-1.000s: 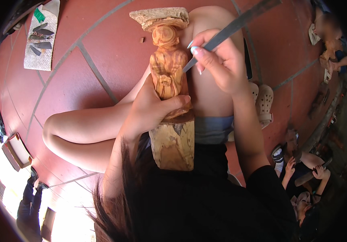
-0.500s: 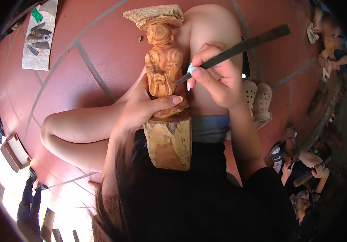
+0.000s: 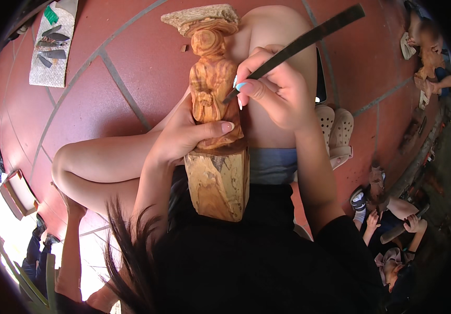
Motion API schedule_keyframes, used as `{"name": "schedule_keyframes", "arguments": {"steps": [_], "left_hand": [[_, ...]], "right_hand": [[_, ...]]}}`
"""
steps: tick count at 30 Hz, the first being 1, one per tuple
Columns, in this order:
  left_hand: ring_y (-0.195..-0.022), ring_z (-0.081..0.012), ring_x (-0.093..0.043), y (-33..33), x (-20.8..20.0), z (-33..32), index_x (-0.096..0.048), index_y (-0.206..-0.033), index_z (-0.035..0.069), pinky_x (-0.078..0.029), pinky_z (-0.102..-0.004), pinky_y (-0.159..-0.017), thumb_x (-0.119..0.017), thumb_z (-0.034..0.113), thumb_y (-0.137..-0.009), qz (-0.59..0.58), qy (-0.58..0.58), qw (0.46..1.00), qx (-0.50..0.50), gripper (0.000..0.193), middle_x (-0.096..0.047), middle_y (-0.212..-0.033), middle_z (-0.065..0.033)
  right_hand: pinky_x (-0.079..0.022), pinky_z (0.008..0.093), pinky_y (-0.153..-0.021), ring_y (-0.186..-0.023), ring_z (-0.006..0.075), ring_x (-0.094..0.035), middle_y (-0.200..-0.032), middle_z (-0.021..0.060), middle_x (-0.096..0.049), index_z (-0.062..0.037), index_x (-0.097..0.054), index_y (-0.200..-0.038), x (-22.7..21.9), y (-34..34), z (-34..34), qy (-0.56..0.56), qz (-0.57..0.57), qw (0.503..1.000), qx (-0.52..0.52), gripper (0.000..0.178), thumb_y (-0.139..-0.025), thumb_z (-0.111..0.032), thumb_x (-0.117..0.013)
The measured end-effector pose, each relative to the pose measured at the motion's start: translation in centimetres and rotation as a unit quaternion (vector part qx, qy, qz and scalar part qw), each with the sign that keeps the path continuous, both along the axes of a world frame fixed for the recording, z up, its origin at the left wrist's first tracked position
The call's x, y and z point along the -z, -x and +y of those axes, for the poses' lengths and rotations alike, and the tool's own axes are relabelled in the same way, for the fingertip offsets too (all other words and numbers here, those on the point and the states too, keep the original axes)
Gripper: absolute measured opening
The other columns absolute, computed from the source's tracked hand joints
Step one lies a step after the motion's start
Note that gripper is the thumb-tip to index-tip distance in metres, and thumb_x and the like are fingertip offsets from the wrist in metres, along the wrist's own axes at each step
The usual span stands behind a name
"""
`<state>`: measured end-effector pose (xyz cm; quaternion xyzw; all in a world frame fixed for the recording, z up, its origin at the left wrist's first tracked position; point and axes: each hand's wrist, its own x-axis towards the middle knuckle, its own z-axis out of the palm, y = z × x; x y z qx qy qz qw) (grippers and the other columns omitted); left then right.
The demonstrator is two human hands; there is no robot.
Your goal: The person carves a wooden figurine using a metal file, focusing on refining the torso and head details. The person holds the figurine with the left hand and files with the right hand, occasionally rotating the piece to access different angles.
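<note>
A carved wooden figurine (image 3: 212, 73) stands out from a rough block base (image 3: 217, 183) that rests against my lap. Its top flares into an uncarved, bark-like slab (image 3: 202, 20). My left hand (image 3: 183, 131) wraps around the figurine's lower part, thumb across its front. In my right hand (image 3: 277, 86) is a long, flat dark metal carving chisel (image 3: 309, 41), pinched near its lower end like a pen. The chisel's tip touches or nearly touches the figurine's right side, at the robe beside the clasped hands; exact contact I cannot tell.
A woven mat (image 3: 50, 70) with several dark blades lies on the red tile floor at the far left. Beige clogs (image 3: 335, 131) and a dark phone (image 3: 320, 78) are beside my right leg. Other people sit along the right, one gripping a mallet-like tool (image 3: 403, 227).
My right hand has shifted slightly left and up, bringing the chisel's tip further onto the figurine's front. The chisel stands steeper. At the lower left, another person's bare leg has come into view.
</note>
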<state>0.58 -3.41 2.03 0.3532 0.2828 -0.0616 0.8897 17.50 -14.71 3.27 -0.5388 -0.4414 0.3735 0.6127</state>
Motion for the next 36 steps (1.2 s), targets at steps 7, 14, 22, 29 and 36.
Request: {"name": "schedule_keyframes", "arguments": {"steps": [7, 14, 22, 29, 36], "left_hand": [[-0.109, -0.0167, -0.053, 0.4, 0.6, 0.3, -0.030, -0.138, 0.003, -0.044, -0.0327, -0.094, -0.073, 0.000, -0.073, -0.009, 0.001, 1.000, 0.007, 0.078, -0.053, -0.118, -0.0078], [-0.108, -0.0175, -0.054, 0.4, 0.4, 0.6, -0.033, -0.137, 0.002, -0.045, -0.0332, -0.094, -0.074, 0.000, -0.073, -0.001, 0.020, 1.000, 0.023, 0.075, -0.054, -0.117, -0.0085], [-0.105, -0.0179, -0.057, 0.5, 0.6, 0.5, -0.037, -0.134, 0.000, -0.046, -0.0339, -0.093, -0.074, 0.001, -0.073, 0.004, 0.028, 1.000, 0.011, 0.072, -0.057, -0.113, -0.0086], [-0.104, -0.0200, -0.059, 0.2, -0.1, 0.4, -0.039, -0.131, 0.000, -0.048, -0.0354, -0.092, -0.072, 0.004, -0.073, 0.009, 0.030, 0.999, 0.019, 0.067, -0.059, -0.113, -0.0118], [-0.104, -0.0216, -0.060, 0.6, 0.4, 0.4, -0.042, -0.130, -0.001, -0.047, -0.0349, -0.093, -0.070, 0.006, -0.075, -0.013, 0.047, 0.999, 0.021, 0.062, -0.060, -0.114, -0.0144]], "right_hand": [[-0.046, 0.0226, -0.059, -0.062, 0.0121, -0.057, -0.083, 0.0072, -0.053, 0.0022, -0.057, -0.092, 0.2, -0.4, 0.5, -0.014, -0.050, 0.999, 0.001, 0.011, -0.091, -0.008, -0.060], [-0.045, 0.0227, -0.058, -0.063, 0.0117, -0.056, -0.082, 0.0078, -0.055, 0.0021, -0.057, -0.090, 0.3, -0.2, 0.7, -0.022, 0.004, 0.998, 0.060, 0.009, -0.090, -0.006, -0.059], [-0.048, 0.0241, -0.062, -0.068, 0.0128, -0.058, -0.086, 0.0085, -0.055, 0.0040, -0.056, -0.096, 1.1, -1.6, 1.0, -0.028, 0.000, 0.993, 0.112, 0.007, -0.092, -0.002, -0.056], [-0.048, 0.0236, -0.061, -0.066, 0.0124, -0.059, -0.084, 0.0066, -0.059, 0.0035, -0.057, -0.095, 0.5, -2.0, 1.4, 0.011, -0.003, 0.995, 0.100, 0.007, -0.091, -0.003, -0.059], [-0.047, 0.0235, -0.060, -0.065, 0.0117, -0.059, -0.075, 0.0051, -0.060, 0.0022, -0.057, -0.094, 0.4, -2.0, 1.9, 0.047, 0.010, 0.995, 0.090, 0.007, -0.091, -0.003, -0.059]]}}
